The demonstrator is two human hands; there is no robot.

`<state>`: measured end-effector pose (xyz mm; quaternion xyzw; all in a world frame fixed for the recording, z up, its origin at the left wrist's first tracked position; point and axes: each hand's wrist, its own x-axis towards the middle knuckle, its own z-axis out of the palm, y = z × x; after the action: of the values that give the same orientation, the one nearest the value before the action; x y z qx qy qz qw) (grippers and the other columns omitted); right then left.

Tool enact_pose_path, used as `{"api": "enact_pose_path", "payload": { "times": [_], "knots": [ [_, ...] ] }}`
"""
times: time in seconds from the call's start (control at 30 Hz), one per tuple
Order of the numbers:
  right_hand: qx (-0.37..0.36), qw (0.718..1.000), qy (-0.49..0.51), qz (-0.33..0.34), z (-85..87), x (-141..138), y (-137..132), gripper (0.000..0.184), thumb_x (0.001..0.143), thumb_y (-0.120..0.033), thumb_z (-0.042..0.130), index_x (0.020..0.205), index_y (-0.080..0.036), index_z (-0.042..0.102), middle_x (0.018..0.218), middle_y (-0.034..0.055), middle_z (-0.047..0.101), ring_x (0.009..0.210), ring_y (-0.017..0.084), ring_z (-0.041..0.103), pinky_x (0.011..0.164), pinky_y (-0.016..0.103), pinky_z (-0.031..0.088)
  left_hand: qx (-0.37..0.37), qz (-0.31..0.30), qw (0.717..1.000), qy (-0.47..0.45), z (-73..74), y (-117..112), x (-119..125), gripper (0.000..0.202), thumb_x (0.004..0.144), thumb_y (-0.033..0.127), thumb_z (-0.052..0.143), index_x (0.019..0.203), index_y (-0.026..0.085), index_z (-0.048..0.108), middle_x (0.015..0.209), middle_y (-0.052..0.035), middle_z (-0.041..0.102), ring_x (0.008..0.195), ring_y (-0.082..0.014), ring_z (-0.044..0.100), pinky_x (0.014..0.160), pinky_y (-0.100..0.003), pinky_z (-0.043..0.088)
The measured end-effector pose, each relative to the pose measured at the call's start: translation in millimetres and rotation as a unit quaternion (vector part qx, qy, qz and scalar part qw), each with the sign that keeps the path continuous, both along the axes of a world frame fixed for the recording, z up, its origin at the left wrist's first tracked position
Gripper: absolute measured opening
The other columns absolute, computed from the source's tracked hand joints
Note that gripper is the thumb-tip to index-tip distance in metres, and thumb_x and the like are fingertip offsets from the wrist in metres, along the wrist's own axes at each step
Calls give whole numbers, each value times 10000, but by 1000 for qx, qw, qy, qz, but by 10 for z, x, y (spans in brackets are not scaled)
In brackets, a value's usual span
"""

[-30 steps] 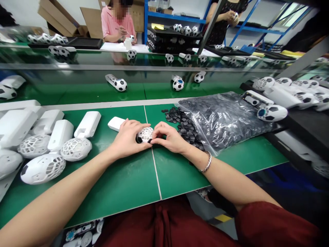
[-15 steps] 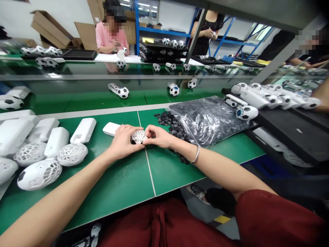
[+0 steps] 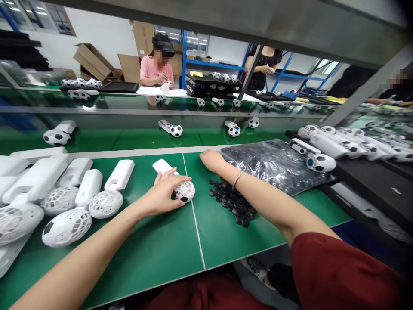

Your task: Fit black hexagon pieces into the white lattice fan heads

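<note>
My left hand (image 3: 163, 192) rests on a white handheld fan (image 3: 180, 186) whose ball-shaped lattice head carries one black patch; the fingers curl over the head and hold it on the green table (image 3: 167, 241). My right hand (image 3: 212, 160) is stretched forward to the far side of a heap of small black pieces (image 3: 232, 201), next to the clear bag of black pieces (image 3: 274, 163). Its fingers bend down onto the table; what they pinch, if anything, is hidden.
Several white lattice-headed fans (image 3: 106, 193) lie at the left. Finished football-pattern fans (image 3: 171, 128) ride the conveyor (image 3: 129, 137) beyond. A black tray (image 3: 371, 172) with more fans sits at the right. Other people work at the far benches.
My right hand left the fan head and reached forward to the edge of the bag. The left hand stayed on the fan. The camera tilted up.
</note>
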<state>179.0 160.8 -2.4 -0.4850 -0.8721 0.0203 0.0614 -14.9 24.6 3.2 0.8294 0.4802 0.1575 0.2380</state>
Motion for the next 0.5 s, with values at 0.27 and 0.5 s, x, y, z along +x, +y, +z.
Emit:
{"api": "enact_pose_path", "payload": {
  "times": [0.27, 0.5],
  "knots": [
    [-195, 904, 373, 75, 8, 113, -774, 166, 826, -260, 524, 894, -134, 606, 872, 57, 655, 783, 128, 610, 728, 266, 485, -2, 37, 995, -89, -104, -21, 93, 413, 663, 253, 598, 1061, 186, 506, 1191, -68, 530, 1357, -315, 44, 1086, -498, 178],
    [-341, 809, 472, 83, -174, 55, -1082, 159, 688, -279, 670, 755, -141, 627, 692, -8, 611, 647, 103, 536, 661, 259, 434, -9, 26, 996, -89, -41, 3, 65, 383, 628, 207, 570, 1007, 189, 519, 1159, -62, 535, 1360, -302, 60, 1096, -479, 179]
  ]
}}
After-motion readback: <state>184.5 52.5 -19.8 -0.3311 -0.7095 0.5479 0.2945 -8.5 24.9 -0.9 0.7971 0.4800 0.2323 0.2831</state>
